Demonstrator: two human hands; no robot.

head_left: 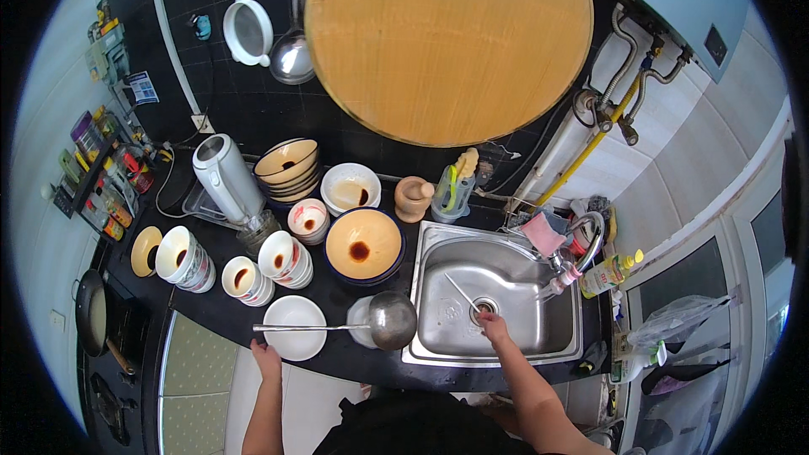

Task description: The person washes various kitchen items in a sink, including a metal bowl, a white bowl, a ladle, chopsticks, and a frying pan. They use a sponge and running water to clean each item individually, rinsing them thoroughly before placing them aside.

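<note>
My right hand [494, 327] is closed on a thin white stick [462, 292], which slants over the sink's drain [484, 307]. My left hand [267, 361] rests by the counter's front edge, its fingers loosely apart, just below the tip of a metal ladle's handle. That ladle [393, 320] lies level, its round bowl beside a whitish container [361, 322] and its handle crossing above a white plate [295, 345]. A gap seems to separate hand and handle. The stainless sink [434, 345] surrounds my right hand.
Stacked bowls with dark liquid in the top ones, including a large yellow bowl [364, 240] and white bowls [179, 254], crowd the counter. Behind them stand a kettle [226, 173] and a wooden mortar [413, 199]. A faucet [581, 244] and soap bottle [608, 275] flank the sink.
</note>
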